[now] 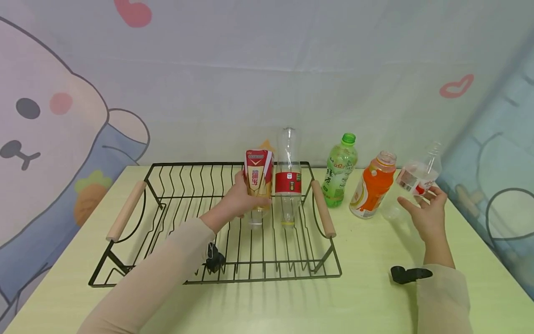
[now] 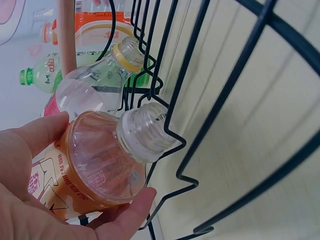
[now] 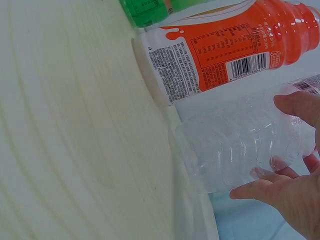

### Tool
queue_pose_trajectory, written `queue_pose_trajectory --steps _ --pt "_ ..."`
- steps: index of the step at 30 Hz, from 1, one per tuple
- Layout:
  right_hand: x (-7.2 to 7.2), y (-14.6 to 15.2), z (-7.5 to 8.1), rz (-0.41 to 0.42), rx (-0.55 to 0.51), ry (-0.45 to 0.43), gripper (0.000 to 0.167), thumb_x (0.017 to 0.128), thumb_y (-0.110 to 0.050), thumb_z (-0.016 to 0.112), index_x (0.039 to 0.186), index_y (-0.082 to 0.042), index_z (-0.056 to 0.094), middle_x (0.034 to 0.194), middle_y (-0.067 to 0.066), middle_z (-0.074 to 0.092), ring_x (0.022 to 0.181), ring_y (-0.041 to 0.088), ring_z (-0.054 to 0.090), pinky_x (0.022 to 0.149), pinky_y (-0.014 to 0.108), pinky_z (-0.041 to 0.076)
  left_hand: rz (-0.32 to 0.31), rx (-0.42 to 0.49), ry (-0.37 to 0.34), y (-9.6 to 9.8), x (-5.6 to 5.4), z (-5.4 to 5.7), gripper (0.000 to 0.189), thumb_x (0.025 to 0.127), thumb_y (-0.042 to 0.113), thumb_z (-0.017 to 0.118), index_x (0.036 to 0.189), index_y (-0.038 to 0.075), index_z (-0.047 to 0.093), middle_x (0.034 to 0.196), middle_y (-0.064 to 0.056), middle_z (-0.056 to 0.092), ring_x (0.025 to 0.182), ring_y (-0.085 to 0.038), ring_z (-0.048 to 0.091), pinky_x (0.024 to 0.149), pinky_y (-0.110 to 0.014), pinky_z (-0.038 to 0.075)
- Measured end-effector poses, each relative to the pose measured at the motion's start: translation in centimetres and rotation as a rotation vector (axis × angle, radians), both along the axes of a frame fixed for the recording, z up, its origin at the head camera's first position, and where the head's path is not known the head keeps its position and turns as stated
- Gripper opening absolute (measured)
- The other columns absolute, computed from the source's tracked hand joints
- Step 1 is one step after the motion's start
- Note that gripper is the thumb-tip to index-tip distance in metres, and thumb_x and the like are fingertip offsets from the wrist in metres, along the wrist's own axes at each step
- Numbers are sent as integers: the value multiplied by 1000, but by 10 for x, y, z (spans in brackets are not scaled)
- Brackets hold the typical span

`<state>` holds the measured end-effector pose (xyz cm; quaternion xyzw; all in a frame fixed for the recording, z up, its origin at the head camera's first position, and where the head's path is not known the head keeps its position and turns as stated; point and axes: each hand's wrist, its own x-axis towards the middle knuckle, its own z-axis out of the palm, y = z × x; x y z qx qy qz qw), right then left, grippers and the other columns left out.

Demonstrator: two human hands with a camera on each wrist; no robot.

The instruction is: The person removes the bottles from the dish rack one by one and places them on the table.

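My left hand [image 1: 244,197] grips an upside-down plastic bottle with a red and gold label [image 1: 258,174] in the black wire rack [image 1: 267,279]. In the left wrist view, its white-ringed neck [image 2: 145,131] points down among the wires, and my thumb and fingers are around its body. Beside it another clear bottle with a red label [image 1: 288,182] stands upside down in the rack. On the right, my right hand [image 1: 429,213] has its thumb and fingers around an upright clear bottle [image 1: 423,171]. The right wrist view shows fingertips through the clear plastic [image 3: 230,145].
Between the rack and my right hand stand a green bottle [image 1: 340,171] and an orange bottle [image 1: 375,183], both upright on the pale table [image 1: 367,278]. Wooden handles [image 1: 323,208] rise at both rack ends. A printed cloth [image 1: 333,93] hangs behind.
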<state>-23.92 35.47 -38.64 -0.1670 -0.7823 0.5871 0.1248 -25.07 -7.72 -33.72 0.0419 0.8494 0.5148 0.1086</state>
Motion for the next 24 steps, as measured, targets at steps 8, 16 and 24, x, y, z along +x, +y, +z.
queue_pose_trajectory --steps 8,16,24 --pt "0 1 -3 10 0 -3 86 91 -25 65 145 -17 -2 153 16 10 147 32 15 114 40 27 0 0 4 0 1 0 110 78 27 79 151 11 -2 128 -15 49 107 -28 52 64 -39 53" --pt "-2 1 -5 1 -4 -10 88 92 -26 65 146 -16 -3 154 17 8 146 33 16 115 42 26 -5 16 2 0 2 1 107 80 24 78 151 11 -1 127 -16 49 105 -28 53 71 -42 53" --pt "-2 1 -7 15 37 -21 90 92 -30 64 147 -15 -5 153 17 9 145 33 19 113 40 30 0 -4 4 0 1 1 105 80 26 78 150 9 2 128 -16 49 105 -28 53 76 -45 53"
